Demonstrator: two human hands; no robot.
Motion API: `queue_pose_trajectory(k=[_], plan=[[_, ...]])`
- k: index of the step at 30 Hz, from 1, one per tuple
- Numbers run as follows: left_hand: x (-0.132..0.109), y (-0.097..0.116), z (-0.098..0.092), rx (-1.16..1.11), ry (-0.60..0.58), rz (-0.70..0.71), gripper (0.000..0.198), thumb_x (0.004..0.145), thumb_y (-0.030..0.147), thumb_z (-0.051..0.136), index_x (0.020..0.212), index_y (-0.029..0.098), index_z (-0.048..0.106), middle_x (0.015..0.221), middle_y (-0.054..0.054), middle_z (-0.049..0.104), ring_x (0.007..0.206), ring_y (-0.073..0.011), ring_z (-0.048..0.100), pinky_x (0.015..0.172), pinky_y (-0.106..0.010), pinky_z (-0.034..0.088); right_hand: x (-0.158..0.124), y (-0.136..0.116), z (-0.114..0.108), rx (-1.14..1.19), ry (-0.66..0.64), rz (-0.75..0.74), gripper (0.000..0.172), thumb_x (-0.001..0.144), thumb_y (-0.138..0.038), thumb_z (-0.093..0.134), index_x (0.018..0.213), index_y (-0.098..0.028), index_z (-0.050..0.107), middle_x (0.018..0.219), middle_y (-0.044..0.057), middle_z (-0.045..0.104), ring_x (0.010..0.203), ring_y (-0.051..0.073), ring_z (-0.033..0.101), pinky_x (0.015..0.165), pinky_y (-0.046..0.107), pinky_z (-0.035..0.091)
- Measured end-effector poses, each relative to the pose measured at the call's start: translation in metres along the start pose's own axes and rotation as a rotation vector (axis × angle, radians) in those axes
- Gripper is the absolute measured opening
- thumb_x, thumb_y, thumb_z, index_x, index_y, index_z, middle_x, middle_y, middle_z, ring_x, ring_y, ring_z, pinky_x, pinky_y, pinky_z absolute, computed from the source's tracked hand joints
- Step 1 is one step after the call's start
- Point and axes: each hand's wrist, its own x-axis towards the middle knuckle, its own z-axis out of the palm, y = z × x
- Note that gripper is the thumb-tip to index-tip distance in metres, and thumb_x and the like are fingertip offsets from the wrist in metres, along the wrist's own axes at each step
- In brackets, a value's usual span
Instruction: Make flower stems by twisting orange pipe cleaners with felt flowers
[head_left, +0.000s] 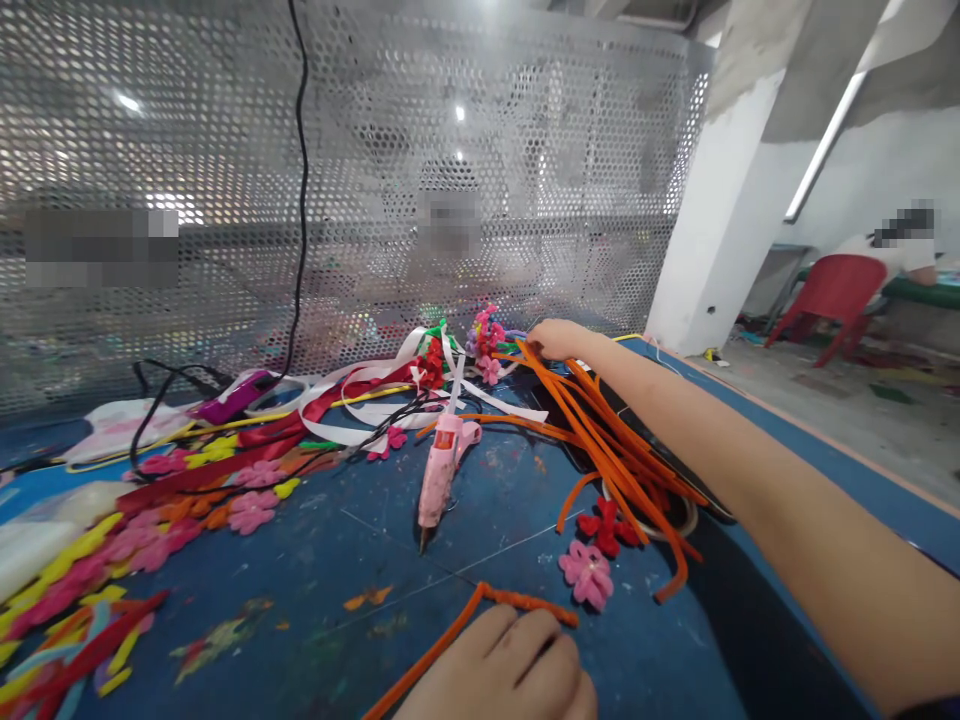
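Low in the picture my left hand (502, 665) is closed over a bent, partly twisted orange pipe cleaner (450, 632), its fingertips hidden beneath. My right hand (555, 340) reaches to the far side of the table, fingers curled down at the ends of a bundle of orange pipe cleaners (611, 450); what its fingertips grip is hidden. Just left of it stand small pink and red fuzzy flowers (487, 335). Between the hands lies a pink glue gun (441, 470), nozzle towards me. A pink flower (586, 575) and a red flower (607, 527) rest beside the bundle.
Fuzzy flowers (255, 495), white ribbon (330, 420) and a purple tool (236, 397) crowd the blue table's left side. A black cable (301, 180) hangs before a perforated metal screen (450, 120). At right are a white pillar (712, 210), a red chair (832, 290) and a seated person (892, 255).
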Motion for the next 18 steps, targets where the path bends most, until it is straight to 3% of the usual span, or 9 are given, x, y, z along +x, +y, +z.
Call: queue_pose_trajectory(k=[5, 11, 18], plan=[[-0.005, -0.004, 0.004, -0.095, 0.016, 0.001, 0.011, 0.089, 0.018, 0.047, 0.082, 0.017, 0.055, 0.072, 0.003, 0.059, 0.072, -0.0124, 0.057, 0.062, -0.024, 0.044, -0.003, 0.004, -0.001, 0.169, 0.096, -0.017, 0.029, 0.076, -0.013, 0.047, 0.097, -0.016, 0.067, 0.092, 0.005, 0.068, 0.080, 0.015, 0.060, 0.065, 0.019, 0.037], [-0.006, -0.005, 0.004, -0.138, 0.018, -0.007, 0.014, 0.090, 0.016, 0.044, 0.082, 0.016, 0.055, 0.074, 0.001, 0.058, 0.076, -0.0125, 0.056, 0.070, -0.024, 0.045, 0.004, -0.022, -0.012, 0.334, 0.236, -0.104, 0.025, 0.081, -0.016, 0.045, 0.094, -0.015, 0.066, 0.084, 0.003, 0.067, 0.070, 0.012, 0.055, 0.060, 0.018, 0.032], [-0.004, -0.007, -0.001, -0.188, -0.038, -0.019, 0.013, 0.090, 0.016, 0.045, 0.082, 0.016, 0.055, 0.075, 0.001, 0.059, 0.077, -0.0138, 0.056, 0.070, -0.025, 0.045, 0.015, -0.041, -0.035, 0.572, 0.461, -0.161, 0.024, 0.084, -0.014, 0.041, 0.092, -0.012, 0.063, 0.070, 0.001, 0.062, 0.062, 0.009, 0.055, 0.063, 0.018, 0.038]])
